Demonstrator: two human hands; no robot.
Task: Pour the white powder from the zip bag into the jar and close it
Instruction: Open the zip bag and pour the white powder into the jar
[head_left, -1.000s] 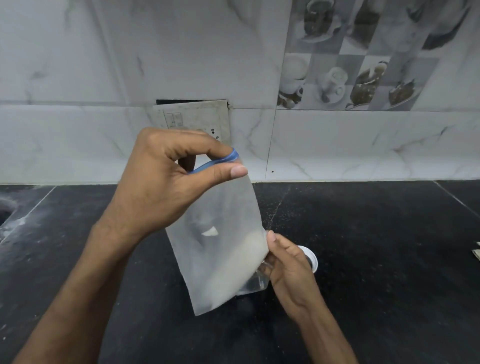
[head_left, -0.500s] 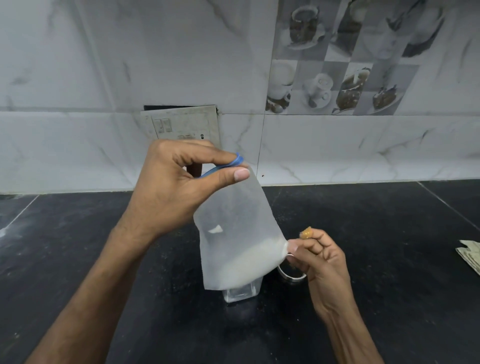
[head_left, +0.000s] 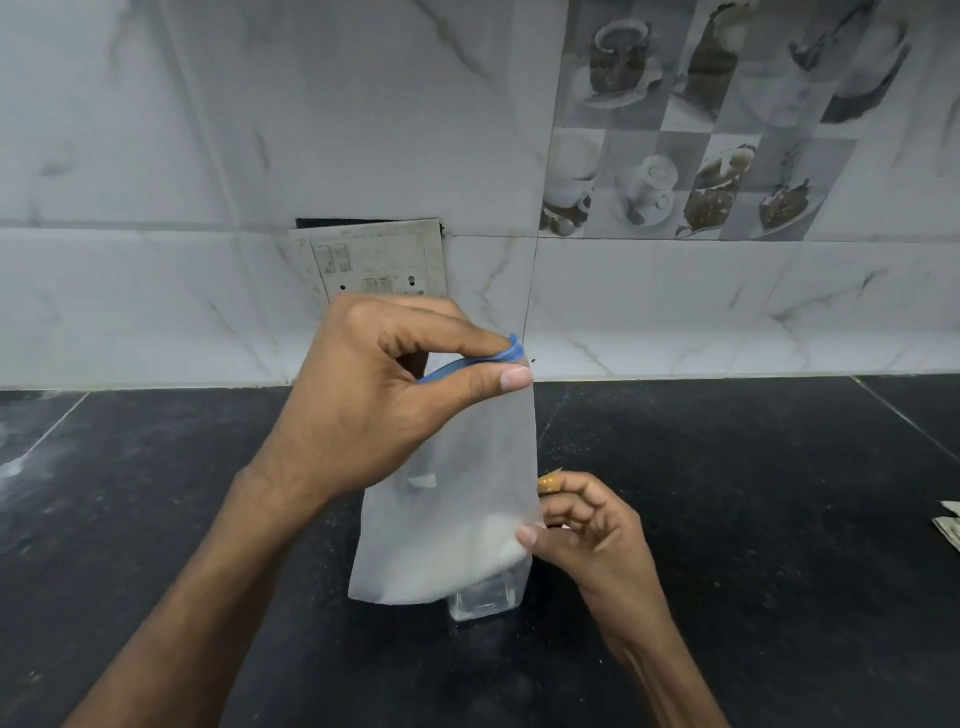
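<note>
Fingers: the left hand (head_left: 363, 400) pinches the blue zip strip (head_left: 470, 364) at the top of the bag between thumb and forefinger, the other fingers curled behind it; the right hand (head_left: 592, 535) nips the bag's lower right edge between thumb and fingertips, the rest loosely bent
Bag (head_left: 467, 493): a cloudy plastic pouch hanging upright from the left hand, with the powder (head_left: 483, 551) heaped in its lower right corner
Jar (head_left: 485, 597): clear, standing on the counter right under the bag; only its base and lower wall show, and the bag hides its mouth, so I cannot tell whether the two touch
Bandage (head_left: 548, 484): a tan strip wrapped round one right fingertip, just beside the bag's edge
Counter (head_left: 753, 519): black stone, dusted with pale specks
In the way: the bag and the left hand block the middle of the counter and the lower part of the switch plate (head_left: 371, 260)
Wall (head_left: 156, 182): pale marbled tiles, with a panel of cup pictures (head_left: 691, 130) up on the right
Right edge: folded paper (head_left: 949, 527) lying on the counter, well apart from the jar
</note>
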